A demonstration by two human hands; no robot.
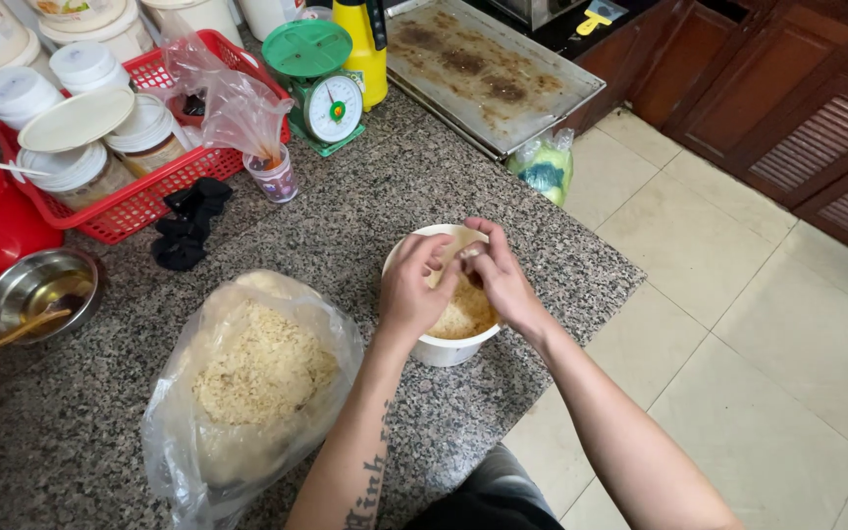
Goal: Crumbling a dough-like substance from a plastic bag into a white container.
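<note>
Both forearms reached to a white bowl [441, 345] on the granite counter [503, 196], partly filled with beige crumbs, where left hand [412, 290] and right hand [499, 277] pinched crumbs together, the fuller crumb bag [252, 378] lying left of them.

both hands [458, 280] over white bowl [441, 345], granite counter [365, 216]

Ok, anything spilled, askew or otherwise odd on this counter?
No spill shows. Both hands, left hand and right hand, meet over the white bowl of pale crumbs. Two things stand out: the metal tray carries dark burnt-looking stains, and a small green-and-blue bag sits off the counter's edge, whether on the floor or hung I cannot tell.
</note>
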